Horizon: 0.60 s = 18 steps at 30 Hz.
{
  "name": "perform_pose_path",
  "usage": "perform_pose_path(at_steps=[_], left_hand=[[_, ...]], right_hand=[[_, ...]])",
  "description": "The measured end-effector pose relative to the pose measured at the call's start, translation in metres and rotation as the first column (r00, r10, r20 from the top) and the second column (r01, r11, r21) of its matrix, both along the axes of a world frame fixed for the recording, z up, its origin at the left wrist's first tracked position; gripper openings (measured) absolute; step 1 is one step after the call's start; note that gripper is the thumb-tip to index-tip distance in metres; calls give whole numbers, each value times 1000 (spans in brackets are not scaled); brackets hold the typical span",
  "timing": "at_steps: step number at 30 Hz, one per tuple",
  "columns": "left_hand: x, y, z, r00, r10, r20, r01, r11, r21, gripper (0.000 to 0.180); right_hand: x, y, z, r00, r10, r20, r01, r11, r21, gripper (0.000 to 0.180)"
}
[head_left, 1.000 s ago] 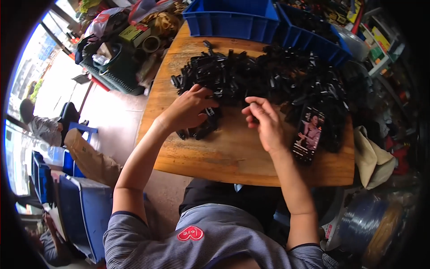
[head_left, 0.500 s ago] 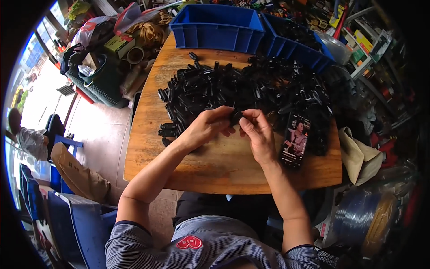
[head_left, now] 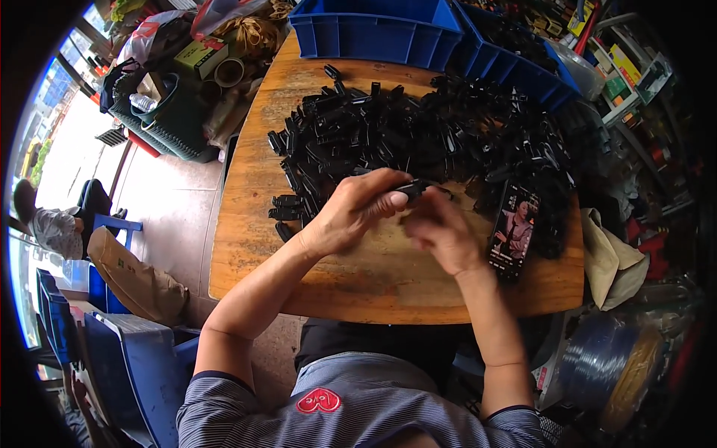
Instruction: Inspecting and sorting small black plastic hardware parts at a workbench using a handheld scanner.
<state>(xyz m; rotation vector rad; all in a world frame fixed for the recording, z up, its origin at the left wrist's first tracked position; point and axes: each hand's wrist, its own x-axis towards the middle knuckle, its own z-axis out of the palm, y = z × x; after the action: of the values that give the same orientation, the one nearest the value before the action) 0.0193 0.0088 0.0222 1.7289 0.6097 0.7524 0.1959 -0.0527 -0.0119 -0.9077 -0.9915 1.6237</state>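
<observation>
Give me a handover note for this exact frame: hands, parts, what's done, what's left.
Left hand: fingers pinch a small black plastic part above the wooden table.
Right hand: closed on the same part from the other side; grip detail is blurred.
Big pile of black parts lies behind the hands, unsorted.
Blue bin at the far edge looks empty.
Phone lies right of the hands.

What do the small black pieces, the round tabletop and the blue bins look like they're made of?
The small black pieces look like moulded plastic: uniform black with a dull sheen and identical shapes. The left hand and right hand hold one between them. The round tabletop appears to be bare wood, with visible grain and a worn, matte surface. The blue bins seem to be rigid plastic, evenly coloured with ribbed walls.
</observation>
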Motion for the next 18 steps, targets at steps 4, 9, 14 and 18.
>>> perform_pose_path(at_steps=[4,9,14,18], left_hand=[[1,-15,19,998,-60,-35,69,920,385,32],[-8,-1,10,994,103,-27,-92,961,260,29],[-6,-1,5,998,56,-37,-38,926,375,28],[-6,-2,5,999,46,-25,-34,932,360,27]], right_hand=[[-19,1,10,996,76,44,-80,991,103,25],[4,3,16,948,-237,-211,283,933,224,22],[-8,0,10,978,-169,-122,193,953,232,21],[-3,1,11,978,-127,-163,160,965,207,20]])
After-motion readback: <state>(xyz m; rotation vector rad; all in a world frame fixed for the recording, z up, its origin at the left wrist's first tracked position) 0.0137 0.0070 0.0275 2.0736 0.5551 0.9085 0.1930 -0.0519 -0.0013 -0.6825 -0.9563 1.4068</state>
